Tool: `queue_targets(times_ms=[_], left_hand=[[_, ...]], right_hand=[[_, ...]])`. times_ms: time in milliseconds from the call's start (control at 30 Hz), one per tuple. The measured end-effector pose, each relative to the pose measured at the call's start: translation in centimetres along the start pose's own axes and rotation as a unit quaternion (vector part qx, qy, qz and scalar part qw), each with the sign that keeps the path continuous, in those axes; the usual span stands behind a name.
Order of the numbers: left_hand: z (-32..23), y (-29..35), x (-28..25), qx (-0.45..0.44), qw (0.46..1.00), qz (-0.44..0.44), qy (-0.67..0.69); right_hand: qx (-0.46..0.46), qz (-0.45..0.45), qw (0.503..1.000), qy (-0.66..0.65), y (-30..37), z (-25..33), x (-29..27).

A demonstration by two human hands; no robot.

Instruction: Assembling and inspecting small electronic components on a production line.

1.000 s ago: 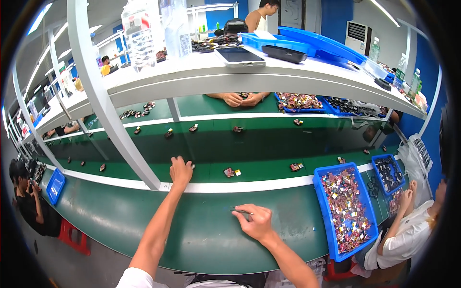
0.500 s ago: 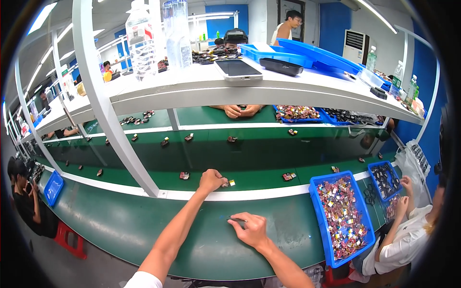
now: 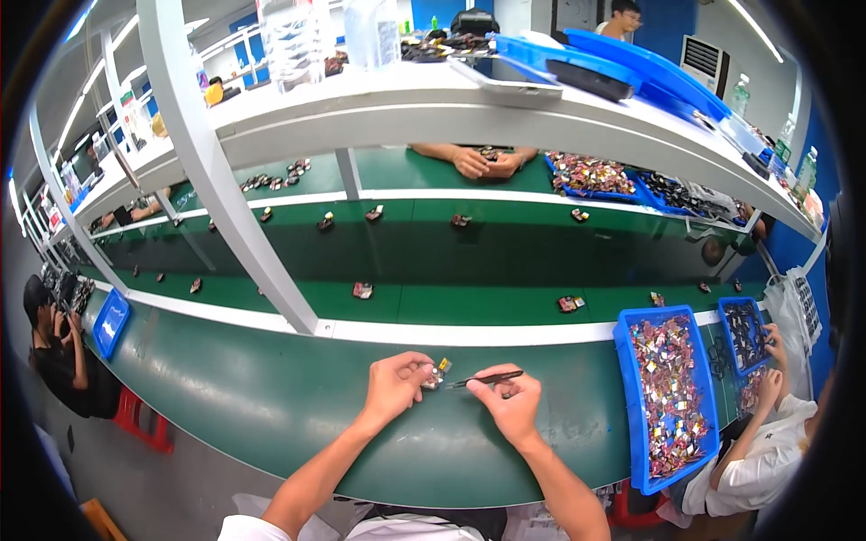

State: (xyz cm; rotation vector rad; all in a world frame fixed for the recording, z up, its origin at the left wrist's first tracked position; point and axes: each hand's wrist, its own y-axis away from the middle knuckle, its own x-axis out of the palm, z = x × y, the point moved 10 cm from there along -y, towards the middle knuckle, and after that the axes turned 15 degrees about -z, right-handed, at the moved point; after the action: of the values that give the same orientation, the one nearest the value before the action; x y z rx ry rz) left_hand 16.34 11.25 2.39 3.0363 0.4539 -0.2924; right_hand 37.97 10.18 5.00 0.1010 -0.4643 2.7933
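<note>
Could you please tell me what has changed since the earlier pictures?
The left hand has taken a small electronic part off the green belt and brought it nearer, over the worktable, by the tips of the tweezers. The right hand still holds the tweezers, and the blue tray of parts stays at the right.

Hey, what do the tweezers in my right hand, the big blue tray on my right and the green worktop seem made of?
Tweezers: probably metal with a dark coating, being slim and mostly black. Blue tray: likely moulded plastic, judging by its even colour and rounded corners. Green worktop: smooth, soft-sheened, perhaps rubber or laminate, given its blurred reflections.
</note>
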Motion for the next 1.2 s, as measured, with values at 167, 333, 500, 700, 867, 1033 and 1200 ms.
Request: queue_targets(times_ms=[167,333,500,700,867,1033,1200], left_hand=[[0.9,1.2,-0.3,0.049,0.997,-0.031,0.060],[0.0,1.8,-0.1,0.113,0.990,-0.051,0.068],[-0.8,2.0,-0.7,0.189,0.979,-0.074,0.007],[-1.0,2.2,-0.7,0.194,0.978,-0.079,0.004],[-1.3,2.5,-0.7,0.215,0.973,-0.084,-0.009],[-2.4,2.9,-0.6,0.231,0.970,-0.080,-0.006],[-3.0,3.1,-0.4,0.255,0.965,-0.063,-0.003]], right_hand=[[-0.087,0.036,0.990,0.105,0.5,1.0,0.9],[-0.115,0.044,0.985,0.117,1.3,1.1,1.7],[-0.126,0.046,0.982,0.133,1.7,1.2,2.0],[-0.120,0.047,0.981,0.148,1.5,1.4,1.7],[-0.123,0.059,0.979,0.153,1.5,1.2,1.9],[-0.033,0.049,0.992,0.111,1.0,-0.8,1.2],[0.114,0.041,0.993,0.001,1.0,-3.1,1.0]])
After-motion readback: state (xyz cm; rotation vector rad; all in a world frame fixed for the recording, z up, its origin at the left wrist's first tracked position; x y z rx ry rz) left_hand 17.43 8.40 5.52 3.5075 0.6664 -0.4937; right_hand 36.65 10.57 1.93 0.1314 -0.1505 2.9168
